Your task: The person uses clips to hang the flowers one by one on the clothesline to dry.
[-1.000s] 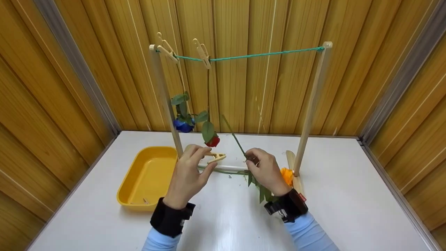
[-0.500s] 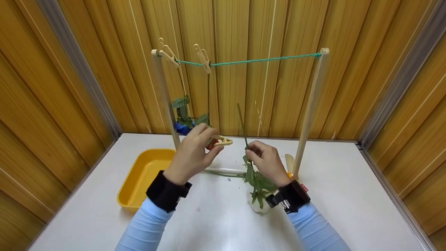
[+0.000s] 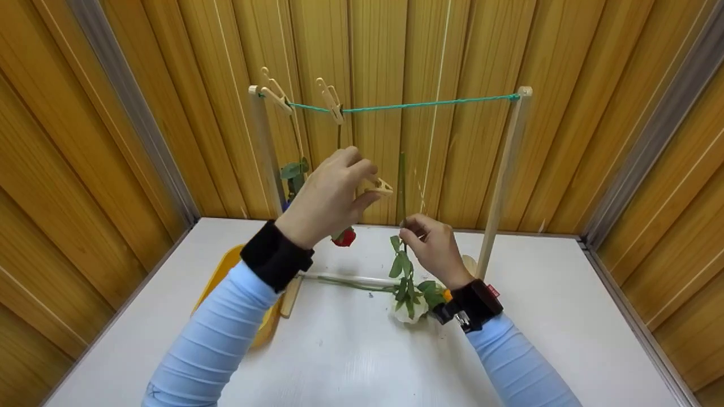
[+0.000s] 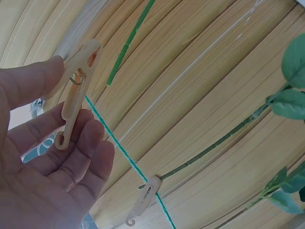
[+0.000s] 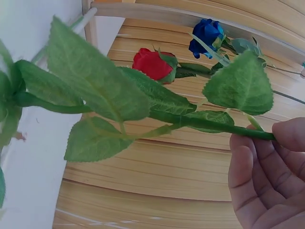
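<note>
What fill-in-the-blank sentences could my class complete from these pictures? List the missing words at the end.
1. The left hand pinches a clothespin, and ____ more clothespins are clipped to the cord.
2. The right hand holds a green stem whose bloom is ____.
3. Beside the hanging red rose hangs a ____ rose.
4. Partly hidden by the left sleeve, the tray is ____.

Missing words: two; white; blue; yellow.
</note>
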